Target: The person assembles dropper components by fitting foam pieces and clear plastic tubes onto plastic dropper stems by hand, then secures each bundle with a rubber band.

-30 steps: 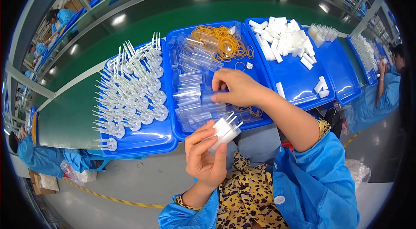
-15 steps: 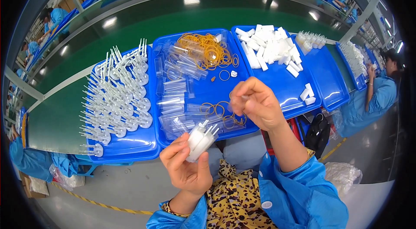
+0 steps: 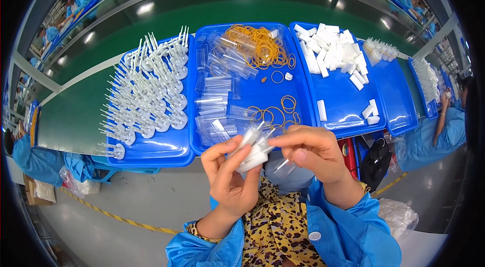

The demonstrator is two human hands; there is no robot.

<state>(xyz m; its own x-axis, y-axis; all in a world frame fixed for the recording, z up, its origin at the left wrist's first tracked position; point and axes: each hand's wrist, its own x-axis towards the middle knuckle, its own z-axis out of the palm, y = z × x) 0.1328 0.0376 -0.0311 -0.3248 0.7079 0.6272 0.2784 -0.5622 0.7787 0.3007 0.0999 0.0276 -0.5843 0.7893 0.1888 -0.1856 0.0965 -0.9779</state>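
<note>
My left hand (image 3: pixel 230 181) is closed around a white part (image 3: pixel 255 158) with white blocks and thin upright rods, tilted above the front edge of the middle tray. Close beside it, my right hand (image 3: pixel 321 153) has its index finger at the rods and its thumb bent below. A small clear plastic piece (image 3: pixel 284 166) shows under these fingers, apparently pinched there. The blue middle tray (image 3: pixel 257 92) holds clear plastic pieces (image 3: pixel 214 98) and yellowish rubber bands (image 3: pixel 268 47). White blocks (image 3: pixel 333 50) are heaped in the blue tray to its right.
At left, a blue tray (image 3: pixel 164 155) carries many white round-based parts with rods (image 3: pixel 151 85). Another blue tray (image 3: pixel 396 100) with pale parts (image 3: pixel 379 50) stands at right. Beyond runs a green conveyor belt (image 3: pixel 202 12). Co-workers in blue (image 3: pixel 439 135) sit at both sides.
My right hand has come down from above the middle tray to the white part in my left hand. The view has shifted, with the trays now slightly higher and farther right.
</note>
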